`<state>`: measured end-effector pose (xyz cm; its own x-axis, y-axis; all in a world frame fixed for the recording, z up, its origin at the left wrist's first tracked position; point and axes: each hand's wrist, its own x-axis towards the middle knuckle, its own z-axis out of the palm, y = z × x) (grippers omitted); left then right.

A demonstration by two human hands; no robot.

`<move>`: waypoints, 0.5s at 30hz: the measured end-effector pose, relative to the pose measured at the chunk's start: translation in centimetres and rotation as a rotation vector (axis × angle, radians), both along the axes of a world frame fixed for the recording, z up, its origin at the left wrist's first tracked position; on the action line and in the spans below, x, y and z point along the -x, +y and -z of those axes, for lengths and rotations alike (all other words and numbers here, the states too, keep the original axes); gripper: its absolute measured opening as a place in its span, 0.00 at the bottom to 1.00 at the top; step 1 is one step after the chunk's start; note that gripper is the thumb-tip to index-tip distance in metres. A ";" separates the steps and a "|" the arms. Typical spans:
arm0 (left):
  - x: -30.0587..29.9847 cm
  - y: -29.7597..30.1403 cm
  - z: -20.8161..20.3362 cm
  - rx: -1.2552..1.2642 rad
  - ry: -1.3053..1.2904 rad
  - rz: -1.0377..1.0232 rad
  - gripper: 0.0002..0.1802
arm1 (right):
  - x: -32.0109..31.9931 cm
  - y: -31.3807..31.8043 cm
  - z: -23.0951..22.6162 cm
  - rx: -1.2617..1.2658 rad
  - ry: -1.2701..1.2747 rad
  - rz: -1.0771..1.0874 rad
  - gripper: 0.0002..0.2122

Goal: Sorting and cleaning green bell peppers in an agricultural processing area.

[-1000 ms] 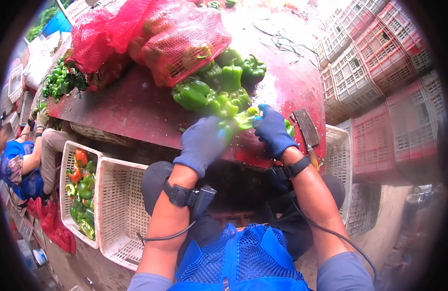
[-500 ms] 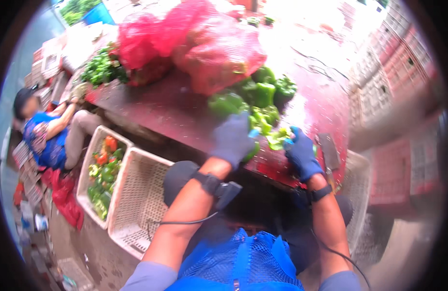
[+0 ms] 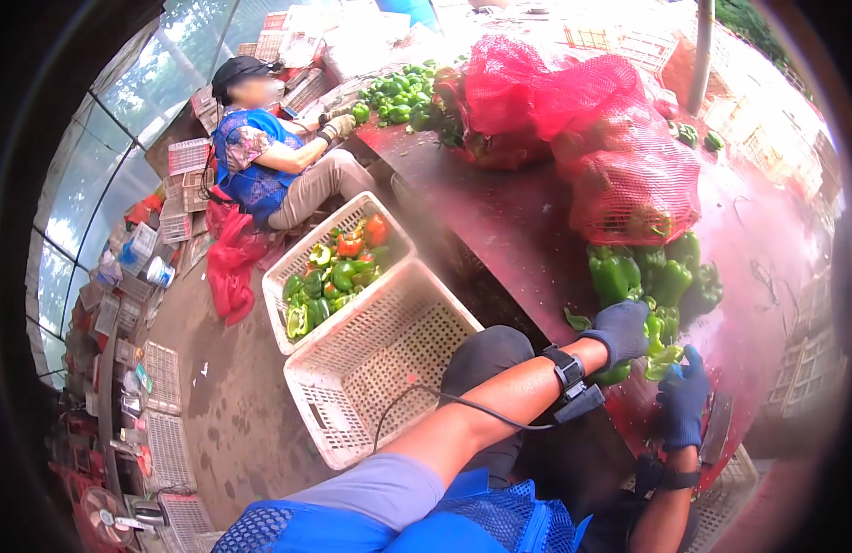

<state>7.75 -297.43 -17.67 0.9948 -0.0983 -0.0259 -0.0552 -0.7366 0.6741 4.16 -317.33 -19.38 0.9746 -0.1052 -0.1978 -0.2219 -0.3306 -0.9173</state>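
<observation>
My left hand (image 3: 622,332), in a dark blue-grey glove, is closed on a green bell pepper (image 3: 614,374) at the near edge of the red table (image 3: 527,249). My right hand (image 3: 682,404), gloved in dark blue, has its fingers curled beside pale-green cut pepper pieces (image 3: 663,359); what it holds, if anything, is hidden. Whole green bell peppers (image 3: 668,281) lie heaped just beyond both hands. Against this heap rests a full red mesh bag (image 3: 633,175). A flat dark blade (image 3: 718,426) lies to the right of my right hand.
A white plastic crate (image 3: 308,405) stands left of my knee. Beside it, another crate (image 3: 276,309) holds green and red peppers. A seated co-worker (image 3: 260,152) handles peppers at the table's far left end. Stacked crates (image 3: 188,157) stand behind that person.
The view has swung left, so the table and both hands appear farther right and more of the floor shows. Both hands remain beside the cut pepper pieces.
</observation>
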 end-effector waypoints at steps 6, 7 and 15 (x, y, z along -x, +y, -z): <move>0.1 -0.1 -1.5 0.044 0.045 0.016 0.17 | -0.5 -1.7 0.4 -0.149 -0.044 0.005 0.23; 0.1 -0.1 -1.4 0.061 0.033 0.014 0.18 | -0.5 -1.6 0.2 -0.149 -0.043 0.000 0.23; -0.2 0.1 -1.0 0.143 0.071 0.045 0.21 | -0.1 -1.1 -1.9 -0.293 -0.051 -0.029 0.18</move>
<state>7.99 -297.31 -16.67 0.9856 -0.1500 -0.0783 -0.0343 -0.6304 0.7755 4.27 -318.42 -17.46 0.9857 -0.0226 -0.1667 -0.1678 -0.0558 -0.9842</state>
